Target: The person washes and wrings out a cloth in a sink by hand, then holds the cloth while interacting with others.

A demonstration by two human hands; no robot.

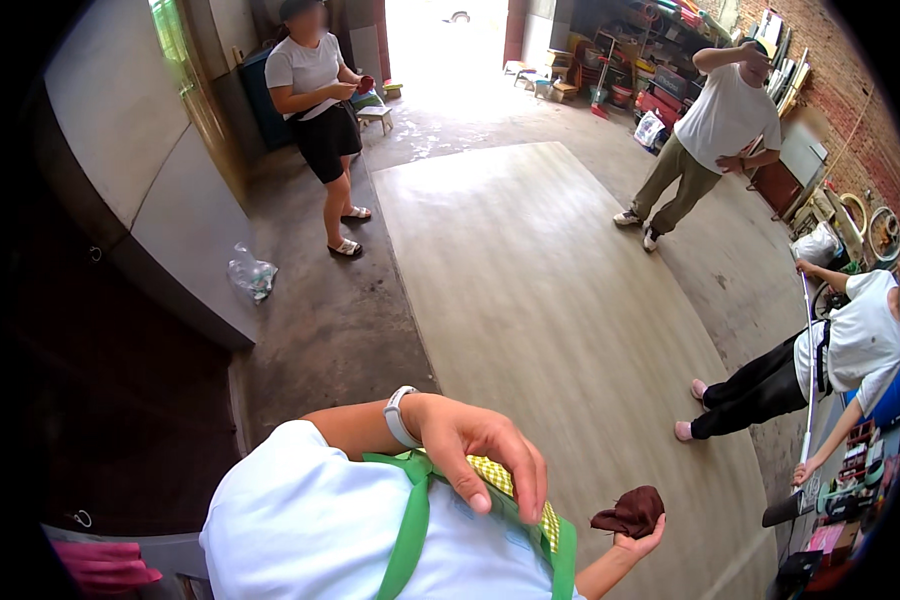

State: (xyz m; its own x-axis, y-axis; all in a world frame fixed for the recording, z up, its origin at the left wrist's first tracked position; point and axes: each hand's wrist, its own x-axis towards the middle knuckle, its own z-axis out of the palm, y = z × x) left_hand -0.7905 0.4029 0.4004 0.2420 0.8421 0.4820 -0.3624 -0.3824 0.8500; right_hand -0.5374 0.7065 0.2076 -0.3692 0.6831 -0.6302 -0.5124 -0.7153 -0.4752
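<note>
My left hand (485,450), with a white band on its wrist, is raised in front of my chest. Its fingers are loosely curved and apart from the thumb, and nothing shows between them. Just behind it are the green straps and yellow checked bib of my apron (407,535); whether the fingertips touch the bib, I cannot tell. Out to the right, my right hand (642,541) is turned palm up and holds a bunched dark brown cloth (632,512). The cloth covers part of its fingers.
A pale mat (530,290) covers the middle floor. One person (320,90) stands far left holding something dark red, another (715,130) far right. At right a person (820,350) holds a long white pole (808,370). A plastic bag (251,273) lies left; clutter lines the brick wall.
</note>
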